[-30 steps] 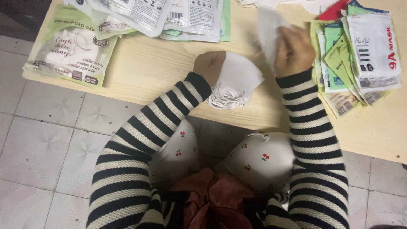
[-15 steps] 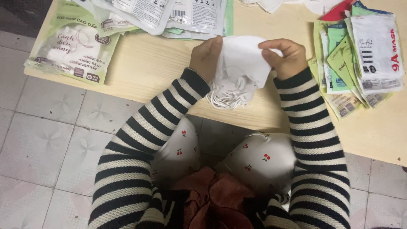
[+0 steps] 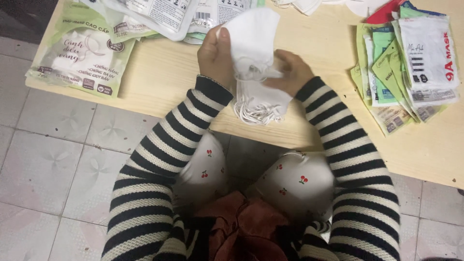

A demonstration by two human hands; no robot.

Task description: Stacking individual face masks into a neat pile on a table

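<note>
White face masks (image 3: 256,72), a small stack of them, sit pinched between both hands above the near edge of the wooden table (image 3: 169,77). From the head camera, the left hand (image 3: 216,57) clamps the stack's left edge, lifting the top mask upright, while the right hand (image 3: 290,72) grasps the lower right side, seemingly to keep the pile square. Ear loops (image 3: 253,111) dangle below the grip. Flat packets (image 3: 406,67) lie well right of it; larger pouches (image 3: 82,58) lie left.

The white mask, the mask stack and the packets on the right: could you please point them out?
white mask (image 3: 253,31), head view, upper panel.
mask stack (image 3: 258,99), head view, top mask's face.
packets (image 3: 425,53), head view, top white packet.
</note>
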